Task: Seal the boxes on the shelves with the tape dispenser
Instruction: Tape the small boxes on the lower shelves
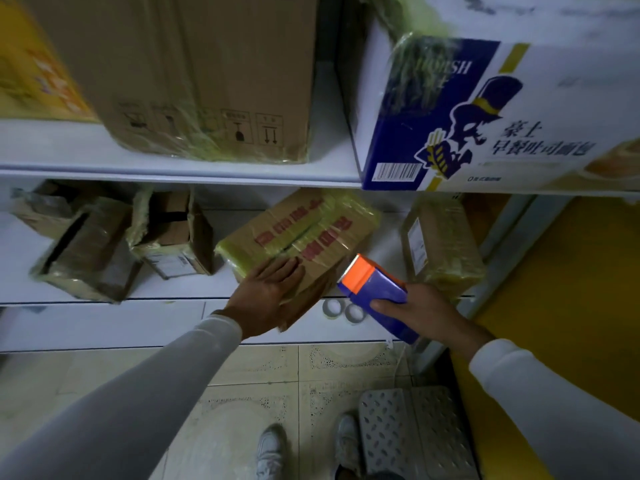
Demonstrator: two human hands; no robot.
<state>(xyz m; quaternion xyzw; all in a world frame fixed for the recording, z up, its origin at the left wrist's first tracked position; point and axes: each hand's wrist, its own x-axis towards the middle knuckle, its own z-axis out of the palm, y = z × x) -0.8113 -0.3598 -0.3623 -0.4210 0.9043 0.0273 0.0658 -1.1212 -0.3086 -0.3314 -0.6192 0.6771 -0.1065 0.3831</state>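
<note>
My left hand (pixel 268 289) lies flat on the near end of the box with red print (pixel 301 239), fingers straight and together, pressing rather than gripping. The box sits tilted on the lower shelf (pixel 194 289), its near corner hanging past the shelf edge just under my palm. My right hand (pixel 420 311) has its fingers wrapped around the blue body of the tape dispenser (pixel 372 292), thumb along the top, with the orange cutter end pointing at the box and just beside my left fingertips, apart from the cardboard.

To do this step well, I judge the dispenser's orange end should land on the near face below the top seam, just ahead of my left fingers, then be drawn away from them along the seam with steady pressure. The flat hand should stay put so the box does not slide (it overhangs already, so a hard push could tip it off).

Much is hard to read. The frame is blurred by motion, and I cannot tell whether any tape is already drawn out from the dispenser's mouth. The far end of the box is lost in shadow, and yellowish tape already covers much of its top. 2 tape rolls (pixel 343 310) show on the shelf below, partly hidden behind the dispenser.
</note>
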